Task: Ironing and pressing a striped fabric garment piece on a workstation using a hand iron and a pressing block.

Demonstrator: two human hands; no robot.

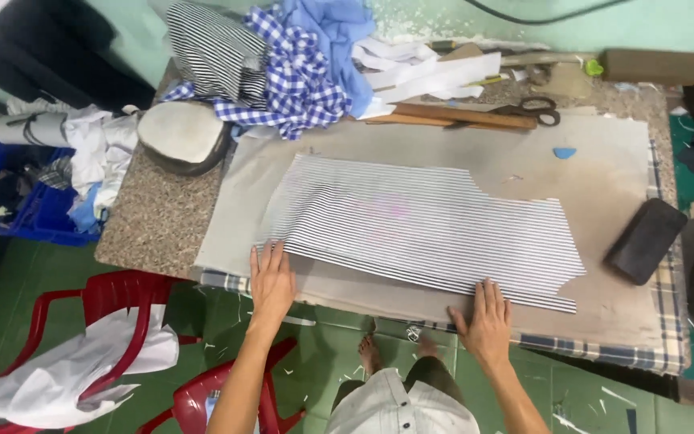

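Observation:
A cut piece of black-and-white striped fabric lies flat on a beige padded table cover. My left hand rests flat, fingers spread, on the fabric's near left corner. My right hand lies flat with fingers apart at the fabric's near edge, further right. Neither hand grips anything.
A heap of striped, blue-checked and light blue cloth sits at the back left, beside a padded ham. Scissors and a wooden ruler lie at the back. A black block rests at right. Red plastic chairs stand below left.

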